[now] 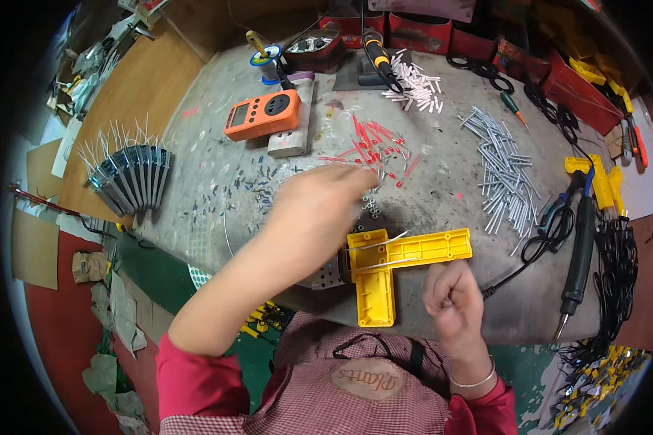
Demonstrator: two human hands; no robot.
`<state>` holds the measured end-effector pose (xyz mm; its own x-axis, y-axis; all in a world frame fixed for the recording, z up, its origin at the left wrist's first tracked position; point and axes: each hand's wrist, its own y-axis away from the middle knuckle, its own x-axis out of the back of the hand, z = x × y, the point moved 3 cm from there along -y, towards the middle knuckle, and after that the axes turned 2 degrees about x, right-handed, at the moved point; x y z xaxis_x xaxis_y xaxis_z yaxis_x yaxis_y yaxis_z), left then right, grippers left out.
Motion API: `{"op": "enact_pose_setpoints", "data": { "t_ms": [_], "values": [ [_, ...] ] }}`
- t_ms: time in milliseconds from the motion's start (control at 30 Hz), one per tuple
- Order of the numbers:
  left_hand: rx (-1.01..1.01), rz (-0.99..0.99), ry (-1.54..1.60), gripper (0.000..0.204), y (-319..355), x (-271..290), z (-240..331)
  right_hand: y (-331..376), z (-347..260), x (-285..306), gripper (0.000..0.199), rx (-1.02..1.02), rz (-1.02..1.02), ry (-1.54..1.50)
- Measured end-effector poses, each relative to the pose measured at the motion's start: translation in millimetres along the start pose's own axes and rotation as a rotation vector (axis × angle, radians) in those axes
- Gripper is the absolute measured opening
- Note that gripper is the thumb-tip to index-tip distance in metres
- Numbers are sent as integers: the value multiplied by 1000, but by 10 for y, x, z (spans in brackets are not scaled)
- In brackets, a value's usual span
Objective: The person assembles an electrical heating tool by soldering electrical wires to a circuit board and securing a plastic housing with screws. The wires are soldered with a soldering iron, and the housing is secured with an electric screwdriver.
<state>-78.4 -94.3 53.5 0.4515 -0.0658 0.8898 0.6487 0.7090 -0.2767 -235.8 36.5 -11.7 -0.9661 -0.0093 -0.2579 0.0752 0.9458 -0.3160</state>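
My left hand (319, 199) is stretched out over the bench, blurred, its fingertips near a scatter of red tube pieces (374, 141); I cannot tell if it holds one. My right hand (453, 297) is closed at the bench's front edge, pinching something small and thin. Between the hands lies a yellow T-shaped plastic jig (395, 257) with thin white wires laid across it. A grey metal block (329, 274) sits against the jig's left side.
An orange meter (263, 114) lies at the back left, a pile of white tube pieces (500, 170) on the right, a soldering iron (580, 254) with black cable further right. A row of dark parts with wire leads (127, 174) rests at the left edge. Red bins (421, 29) line the back.
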Motion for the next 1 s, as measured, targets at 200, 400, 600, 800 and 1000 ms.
{"op": "enact_pose_setpoints", "data": {
  "t_ms": [200,400,600,800,1000],
  "values": [
    [-14,-129,-325,29,-596,-772,78,53,-20,137,42,66,-38,87],
    [36,-146,-88,36,-544,-628,108,97,-34,110,22,-131,80,-84],
    [293,-236,714,38,-142,-192,255,81,-46,156,18,-162,171,-127],
    [179,-232,858,39,349,25,311,-115,-208,-237,13,-214,123,41],
    [140,-145,963,38,692,168,165,-50,-261,-349,10,-197,144,45]
  ]
}}
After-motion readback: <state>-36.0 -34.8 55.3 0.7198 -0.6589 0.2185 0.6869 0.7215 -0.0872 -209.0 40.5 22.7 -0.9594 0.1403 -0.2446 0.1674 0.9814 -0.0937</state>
